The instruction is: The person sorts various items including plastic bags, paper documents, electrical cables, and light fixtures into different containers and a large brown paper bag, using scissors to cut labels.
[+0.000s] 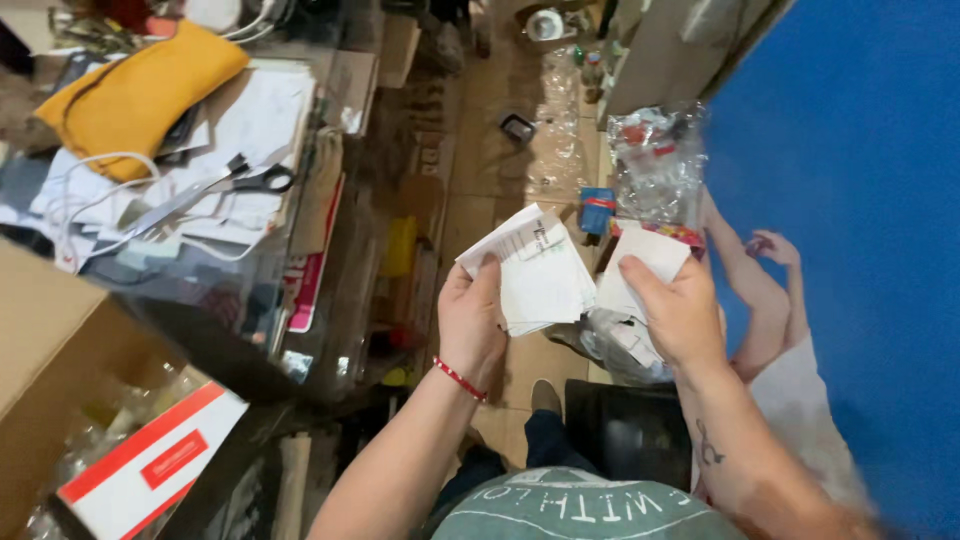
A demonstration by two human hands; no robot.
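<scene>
Sat on the left: a bench (pixel 330 90) piled with papers (pixel 255 120). On the papers, scissors (pixel 215 190); behind those, a flat pouch (pixel 140 85). In front of the bench, at the near left, a big cardboard box (pixel 50 340), with a small box (pixel 150 465) just beside it. Held in the left hand (pixel 470 320): a stack of paper slips (pixel 535 270). Right of that, under the right hand (pixel 680 310), more slips (pixel 645 265). Behind those, a plastic bag (pixel 655 165). Below all, the floor (pixel 490 160).

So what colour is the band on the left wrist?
Red, a thin bracelet below the left hand; head view.
</scene>
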